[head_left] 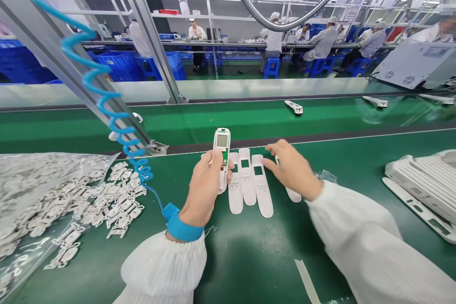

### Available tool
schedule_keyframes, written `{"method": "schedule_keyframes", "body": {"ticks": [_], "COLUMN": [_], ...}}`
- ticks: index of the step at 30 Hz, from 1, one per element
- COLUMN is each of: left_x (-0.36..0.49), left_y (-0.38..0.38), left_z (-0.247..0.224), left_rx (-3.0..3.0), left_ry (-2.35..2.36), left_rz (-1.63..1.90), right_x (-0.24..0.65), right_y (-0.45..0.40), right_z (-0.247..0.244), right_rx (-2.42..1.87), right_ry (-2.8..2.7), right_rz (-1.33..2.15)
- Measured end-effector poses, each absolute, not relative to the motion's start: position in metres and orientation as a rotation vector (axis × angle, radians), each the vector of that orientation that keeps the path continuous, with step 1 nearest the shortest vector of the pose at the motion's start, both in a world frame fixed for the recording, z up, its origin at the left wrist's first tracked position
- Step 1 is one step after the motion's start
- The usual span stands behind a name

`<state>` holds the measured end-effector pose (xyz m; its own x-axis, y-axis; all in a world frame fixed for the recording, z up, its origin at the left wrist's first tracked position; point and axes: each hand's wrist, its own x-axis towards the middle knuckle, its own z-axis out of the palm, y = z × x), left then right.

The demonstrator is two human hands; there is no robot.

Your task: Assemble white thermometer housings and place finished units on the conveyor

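In my left hand (206, 178) is a slim white handheld device (222, 141), held upright between thumb and fingers. A small grey screen and part of a green circuit board show on its front. Just right of it, several long white covers (247, 175) with rectangular windows lie side by side on the bench. My right hand (294, 168) is over the right end of this row, thumb and fingers apart. Its thumb tip is close to the top of one cover (262, 190); whether they touch I cannot tell. Another cover (293, 194) is partly hidden beneath this hand.
Small white plastic parts (123, 194) are heaped at left beside a clear bag (53, 171). A coiled blue cord (114, 121) runs to my blue wristband (185, 225). White casings (423, 175) are stacked at right. Beyond, a green belt (228, 116) carries white pieces; people sit farther back.
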<state>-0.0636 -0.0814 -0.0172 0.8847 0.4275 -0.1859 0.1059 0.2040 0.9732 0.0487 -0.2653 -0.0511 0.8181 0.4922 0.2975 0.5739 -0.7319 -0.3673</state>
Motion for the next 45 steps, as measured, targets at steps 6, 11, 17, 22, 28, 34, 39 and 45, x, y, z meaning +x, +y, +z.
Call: {"method": "schedule_keyframes", "body": {"ticks": [6, 11, 17, 22, 28, 34, 39, 45], "left_x": [-0.064, -0.065, -0.071, -0.071, -0.070, -0.072, -0.072, -0.073], "left_y": [-0.087, -0.089, -0.106, -0.110, -0.111, -0.116, -0.119, -0.124], "left_z": [-0.022, -0.021, -0.033, -0.038, -0.044, -0.044, -0.044, -0.041], "left_rx": [1.556, 1.764, 2.031, 1.991, 1.913, 1.852, 1.770, 1.817], "left_ry": [0.582, 0.479, 0.279, 0.246, 0.217, 0.240, 0.247, 0.246], "left_rz": [0.163, 0.155, 0.215, 0.142, 0.082, 0.048, 0.047, 0.033], "right_x": [0.051, 0.040, 0.029, 0.025, 0.023, 0.021, 0.019, 0.016], "right_y": [-0.247, -0.282, -0.275, -0.267, -0.263, -0.262, -0.261, -0.258], "right_z": [-0.046, -0.019, -0.031, -0.049, -0.051, -0.045, -0.044, -0.046], "right_rx": [-2.398, -1.794, -1.358, -1.342, -1.234, -1.146, -1.137, -1.195], "right_ry": [-0.673, -0.597, -0.493, -0.459, -0.436, -0.476, -0.484, -0.441], "right_rz": [0.188, 0.517, 0.664, 0.538, 0.542, 0.593, 0.579, 0.518]}}
